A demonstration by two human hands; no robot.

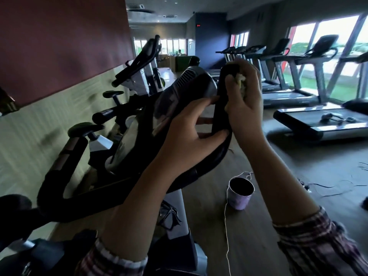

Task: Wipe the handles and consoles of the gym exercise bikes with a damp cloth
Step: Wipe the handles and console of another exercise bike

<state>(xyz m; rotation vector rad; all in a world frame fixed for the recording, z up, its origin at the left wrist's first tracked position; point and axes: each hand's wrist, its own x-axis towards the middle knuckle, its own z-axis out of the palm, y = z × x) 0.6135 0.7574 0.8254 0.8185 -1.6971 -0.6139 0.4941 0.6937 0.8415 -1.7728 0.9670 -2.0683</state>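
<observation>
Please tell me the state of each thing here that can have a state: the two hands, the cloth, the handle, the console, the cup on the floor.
Left hand: grips the handle, steadying it.
Right hand: holds the cloth against the handle.
Cloth: bunched up, mostly hidden in the right hand.
Handle: upright, gripped by both hands.
Console: screen dark, untouched.
Cup: upright on the floor, open.

No text, brand or number can be read anywhere. The small red illuminated sign [198, 25], high on the dark blue wall panel [211, 36] at the far end of the room, is too small and blurred to make out. The nearest black exercise bike console [179, 96], below and left of that sign, shows no legible markings.
</observation>
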